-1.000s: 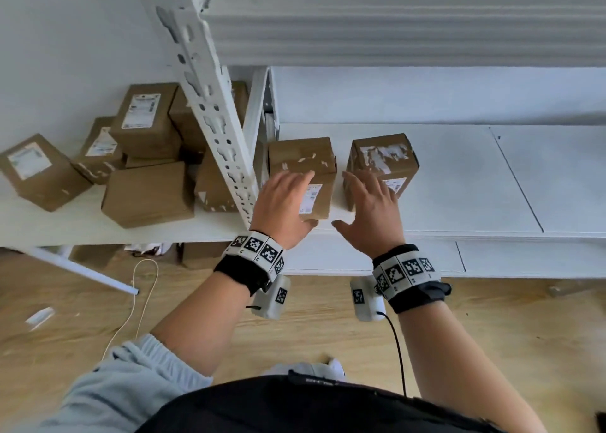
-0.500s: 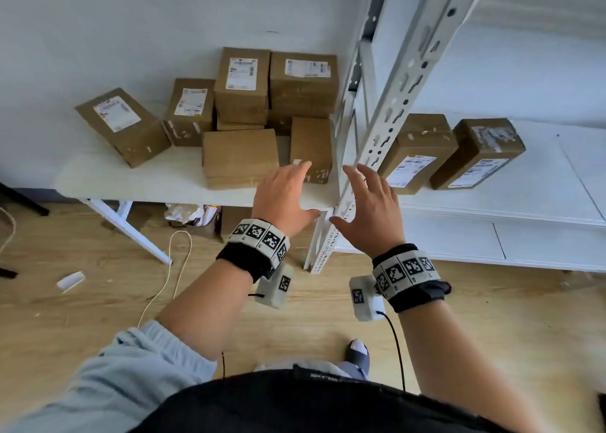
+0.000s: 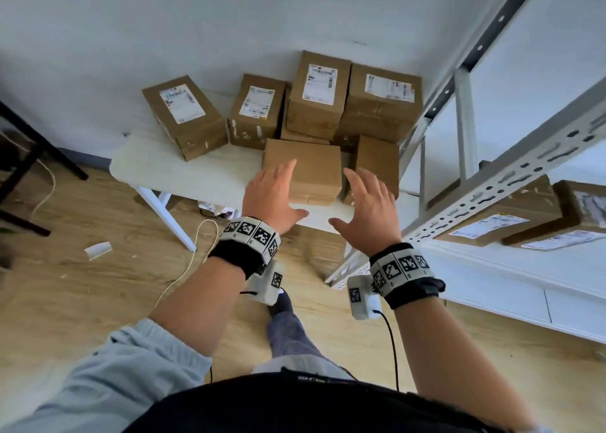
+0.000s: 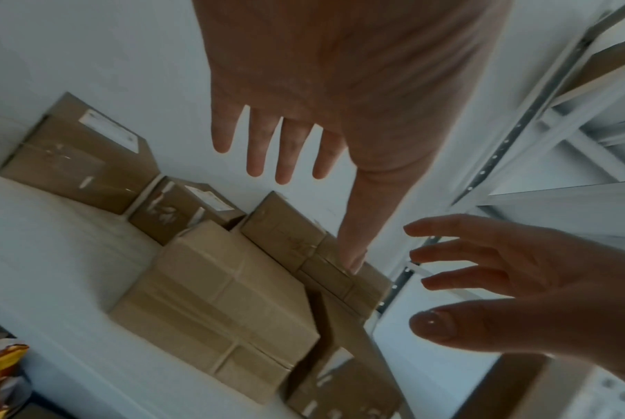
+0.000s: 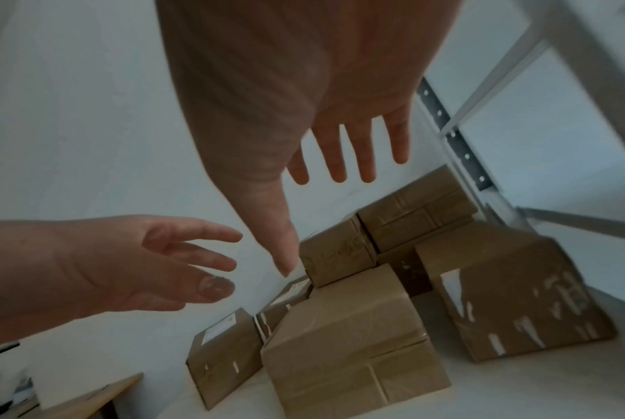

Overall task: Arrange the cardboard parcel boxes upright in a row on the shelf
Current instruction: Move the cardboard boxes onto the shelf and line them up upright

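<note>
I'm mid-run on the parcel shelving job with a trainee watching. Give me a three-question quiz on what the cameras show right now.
1. True or false: the left hand is gripping a box.
2. How many cardboard boxes are visible on the metal shelf at the right? A) none B) two C) five
3. Fill in: both hands hover over the plain, label-free box at the front of the white ____.

Key:
1. False. Its fingers are spread and hold nothing, as are those of the right hand.
2. B. Two, lying side by side with their labels showing.
3. Table, where the other boxes remain piled against the wall.
</note>
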`<state>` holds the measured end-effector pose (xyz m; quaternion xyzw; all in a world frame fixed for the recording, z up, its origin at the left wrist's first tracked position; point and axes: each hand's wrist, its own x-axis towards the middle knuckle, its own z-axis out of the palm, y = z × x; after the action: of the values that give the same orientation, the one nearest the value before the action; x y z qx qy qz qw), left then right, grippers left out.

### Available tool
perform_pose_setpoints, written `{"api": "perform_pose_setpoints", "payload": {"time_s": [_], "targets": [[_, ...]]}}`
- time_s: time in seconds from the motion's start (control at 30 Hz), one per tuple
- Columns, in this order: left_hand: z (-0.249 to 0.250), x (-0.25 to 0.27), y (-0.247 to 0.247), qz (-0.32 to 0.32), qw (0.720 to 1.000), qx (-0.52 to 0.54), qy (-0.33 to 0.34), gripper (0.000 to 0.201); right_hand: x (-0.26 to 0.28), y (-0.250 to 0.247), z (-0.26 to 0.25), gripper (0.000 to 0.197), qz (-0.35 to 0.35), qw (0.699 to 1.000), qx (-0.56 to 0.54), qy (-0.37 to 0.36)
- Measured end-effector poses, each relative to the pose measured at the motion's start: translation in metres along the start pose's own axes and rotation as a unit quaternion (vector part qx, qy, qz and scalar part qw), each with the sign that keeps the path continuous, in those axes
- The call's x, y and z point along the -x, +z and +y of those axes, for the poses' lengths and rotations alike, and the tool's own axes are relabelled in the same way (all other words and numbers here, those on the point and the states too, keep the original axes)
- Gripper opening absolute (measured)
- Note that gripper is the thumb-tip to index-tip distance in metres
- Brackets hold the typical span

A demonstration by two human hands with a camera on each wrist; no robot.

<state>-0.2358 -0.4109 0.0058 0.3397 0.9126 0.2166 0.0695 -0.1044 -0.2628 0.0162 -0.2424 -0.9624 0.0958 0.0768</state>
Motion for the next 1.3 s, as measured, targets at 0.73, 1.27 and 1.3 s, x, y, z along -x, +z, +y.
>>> {"api": "perform_pose_setpoints", "payload": {"time_s": [0.73,1.27,1.3], "targets": [[-0.062,-0.125,0.072,-0.112,0.977,0.021,-0.179,0.112,-0.146,0.111,0.022,0.088,-0.188,0.979,-0.045,0.063],[-0.024,-0.023,-0.005,0.050,0.989,0.096,-0.097,0.096,-0.039,0.021,-0.009,0.088,-0.022,0.996,-0.070,0.040],[-0.019,-0.011,-0.009,0.064,0.989,0.105,-0.089,0.094,-0.024,0.015,-0.010,0.088,-0.011,0.996,-0.073,0.044]]}}
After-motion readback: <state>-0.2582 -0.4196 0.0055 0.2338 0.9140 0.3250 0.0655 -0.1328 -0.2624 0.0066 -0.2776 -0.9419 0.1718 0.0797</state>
